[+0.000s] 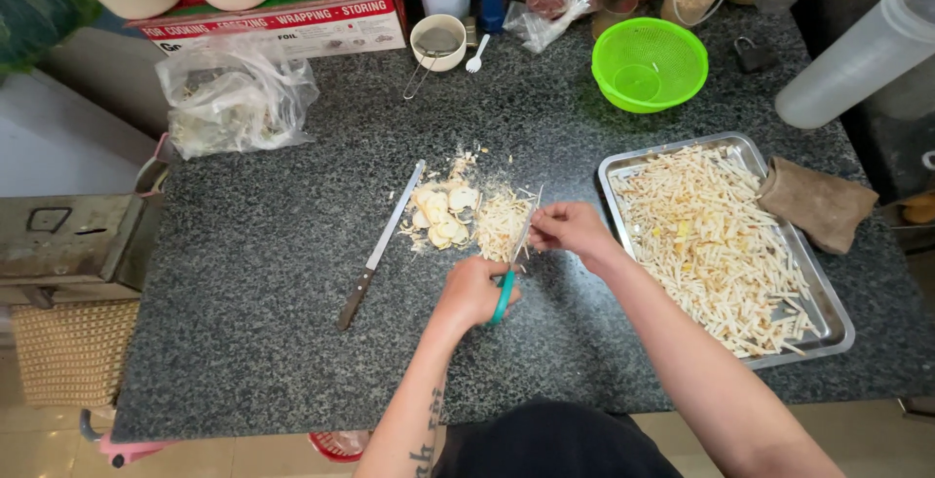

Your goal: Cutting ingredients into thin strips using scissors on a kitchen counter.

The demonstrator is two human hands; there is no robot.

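1. A pair of scissors with teal plastic handles [505,288] is gripped in the left hand [474,293], whose fingers are closed through and around the handles; the blades are angled up and away from them, presumably so the cut falls over the pile.
2. A thin pale strip [535,207] is pinched between the closed fingers of the right hand [575,231], held at the blade tips so it can be snipped.
3. Just beyond both sets of fingers, a heap of pale shreds and yellowish slices [467,215] is spread on the speckled dark granite worktop [273,264].
4. To the right of the right-hand fingers, a shallow steel tray [838,327] is filled with cut pale sticks, kept within easy reach.
5. Left of the fingers, a wooden-handled knife [379,247] is laid aside, untouched.
6. The scissor blades are barely made out against the shreds, so it cannot be told whether they are open. The kind of food is unclear.
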